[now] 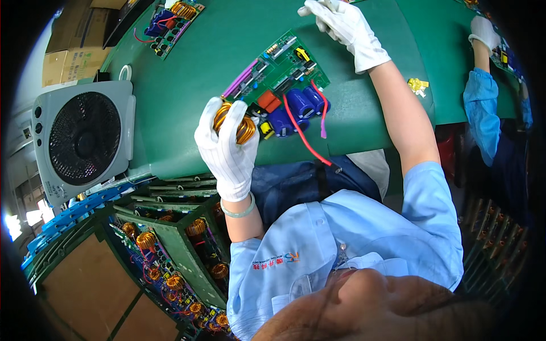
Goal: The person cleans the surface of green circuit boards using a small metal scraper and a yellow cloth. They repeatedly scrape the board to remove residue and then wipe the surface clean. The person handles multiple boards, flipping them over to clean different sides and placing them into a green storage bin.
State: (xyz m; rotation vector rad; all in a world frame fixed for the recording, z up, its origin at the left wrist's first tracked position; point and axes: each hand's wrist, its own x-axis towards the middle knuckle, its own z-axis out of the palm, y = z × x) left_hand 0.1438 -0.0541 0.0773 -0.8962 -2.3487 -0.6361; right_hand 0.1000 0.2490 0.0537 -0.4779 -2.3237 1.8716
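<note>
A green circuit board [278, 71] lies tilted over the bench, carrying blue capacitors [301, 103], an orange-red block [269, 101] and a purple strip [240, 78]. My left hand [227, 148], in a white striped glove, has its fingers wrapped round the copper-wound coil [244, 129] at the board's near left corner. Red wires [304, 136] hang from the board toward me. Beyond the board, my gloved right hand [344, 31] reaches to the far edge of the view. Its fingers are apart and partly bent, with nothing visible in them.
A grey box fan [85, 139] stands at the left of the green bench [165, 108]. Another board [168, 25] lies far left. Green racks [170, 244] of boards stand below left. A small yellow part [418, 86] sits right; beyond it is a co-worker's gloved hand [484, 33].
</note>
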